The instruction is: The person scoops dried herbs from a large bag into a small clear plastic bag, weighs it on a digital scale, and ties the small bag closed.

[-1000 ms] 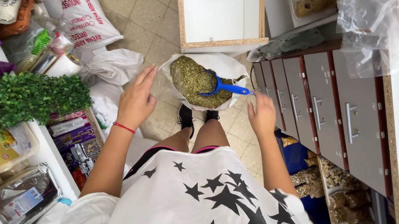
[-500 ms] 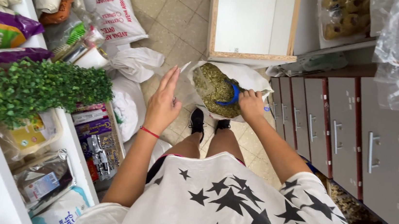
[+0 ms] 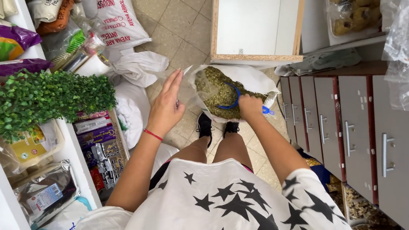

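Head view: right hand (image 3: 250, 106) grips blue scoop (image 3: 233, 99) inside herb sack (image 3: 217, 88).

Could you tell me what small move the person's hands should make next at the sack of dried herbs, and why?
Probably steady the sack's rim with the left hand: it hangs open beside the white sack, while the right hand grips the blue scoop sunk in the green herbs.

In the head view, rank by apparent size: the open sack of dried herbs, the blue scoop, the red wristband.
1. Sack of dried herbs, clearly largest.
2. Blue scoop, partly hidden under the right hand.
3. Red wristband on the left hand's wrist; nearer the camera, still smallest.
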